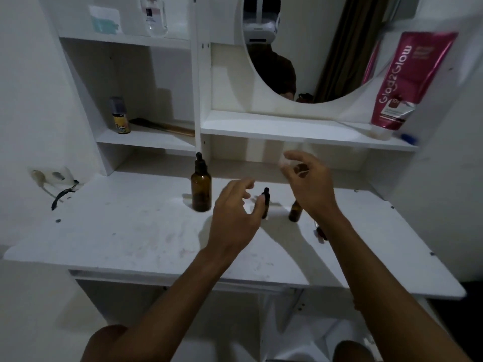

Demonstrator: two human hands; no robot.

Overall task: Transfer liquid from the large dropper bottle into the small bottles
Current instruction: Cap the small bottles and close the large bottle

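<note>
Barely started, seemingly — large bottle (200, 190) upright and capped on bench (117, 231), capped small bottle (266, 202) and second small bottle (294, 215) near it; left hand (234, 220) spread, empty; right hand (311, 184) blurred — grip impossible to tell

amber dropper bottle (200, 190) upright — small bottles (295, 214) beside

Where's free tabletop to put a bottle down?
Widest bare patch: tabletop between the black cable and the large dropper bottle, to the front edge. Also right end, past the right forearm. Crowded: centre, where left hand and right hand hover by the capped small bottle and another small bottle.
</note>
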